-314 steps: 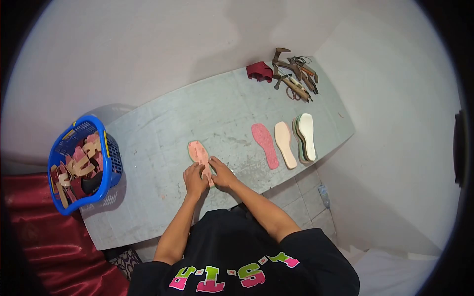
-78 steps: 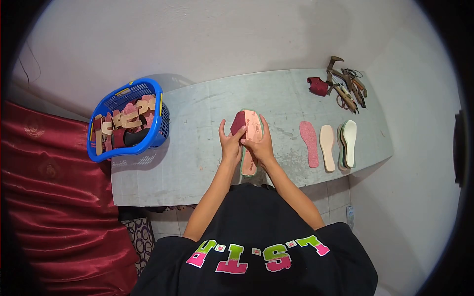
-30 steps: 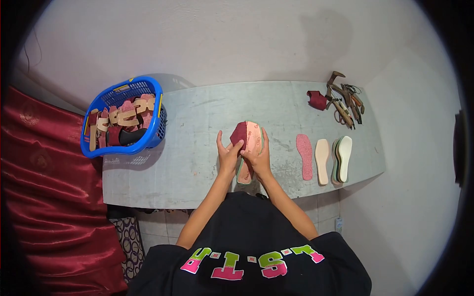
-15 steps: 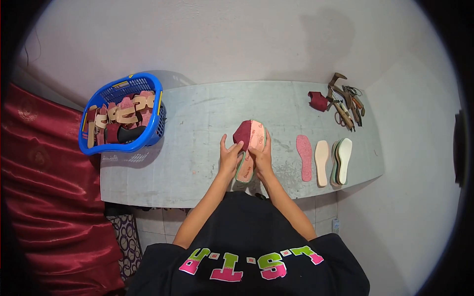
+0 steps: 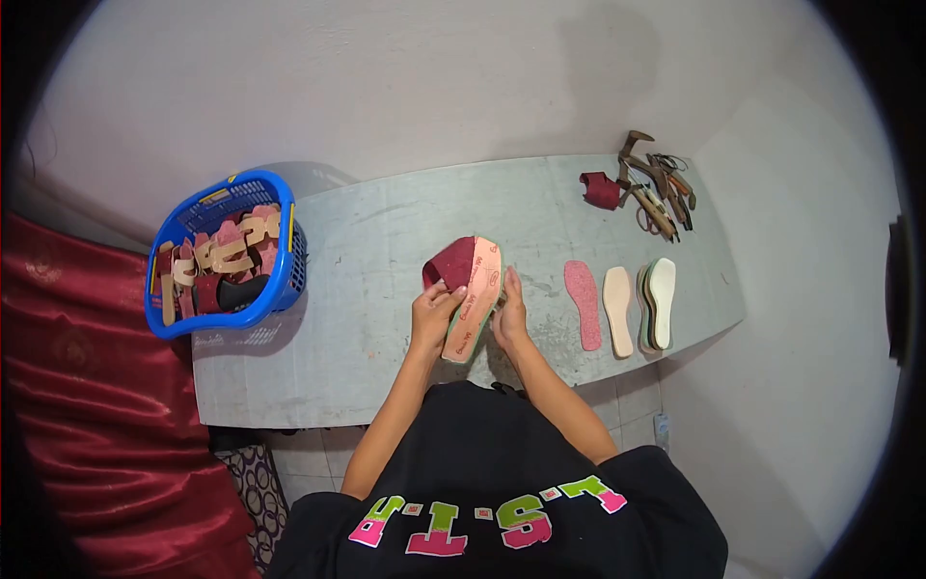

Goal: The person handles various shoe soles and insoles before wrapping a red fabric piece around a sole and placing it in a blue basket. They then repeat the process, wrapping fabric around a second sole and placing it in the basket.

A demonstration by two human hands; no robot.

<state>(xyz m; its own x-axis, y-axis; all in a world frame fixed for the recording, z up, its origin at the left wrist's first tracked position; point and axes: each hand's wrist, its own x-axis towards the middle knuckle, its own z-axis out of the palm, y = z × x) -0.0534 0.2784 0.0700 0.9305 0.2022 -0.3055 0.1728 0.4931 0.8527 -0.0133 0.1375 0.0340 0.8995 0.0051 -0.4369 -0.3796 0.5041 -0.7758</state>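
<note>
A sandal [image 5: 477, 299] with a pink printed sole, a green edge and a dark red strap [image 5: 453, 262] is held up over the near part of the table. My left hand [image 5: 436, 314] is closed round its left side, thumb on top beside the strap and fingers partly hidden underneath. Along the sole's right edge, my right hand [image 5: 512, 307] has its fingers stretched out, right at the rim. Several loose soles lie to the right: a pink speckled one [image 5: 584, 304], a beige one [image 5: 617, 311] and a stack topped by a white one [image 5: 662, 289].
A blue basket [image 5: 246, 314] full of sandal pieces stands at the table's left end. At the back right are a dark red strap piece [image 5: 602, 191], a metal shoe last [image 5: 632, 147] and several hand tools [image 5: 666, 198]. A wall rises behind the grey table [image 5: 357, 241].
The sandal has turned so its strap leans left and more of the printed sole shows. My right thumb has come off the sole's top to its right edge. The camera view has shifted slightly.
</note>
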